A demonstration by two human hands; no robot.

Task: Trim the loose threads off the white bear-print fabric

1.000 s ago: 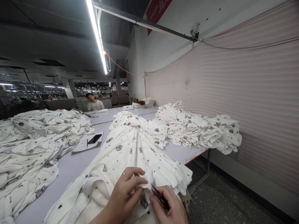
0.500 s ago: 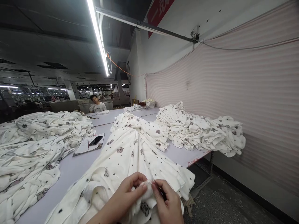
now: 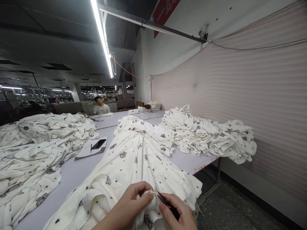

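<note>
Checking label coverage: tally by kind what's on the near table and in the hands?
Garment heaps: 2, left heap and right heap
Spread garment, pinched by left hand: 1
Snips, in right hand: 1
Paper pad: 1
Phone: 1
Pen: 1
Total: 7

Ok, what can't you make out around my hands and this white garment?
Head view:
Dark tool in the right hand: fingers hide most, type unclear.
White garment fold pinched by the left hand: covered by fingertips.
Both wrists: cut by bottom edge.
Notepad writing: too small.
</note>
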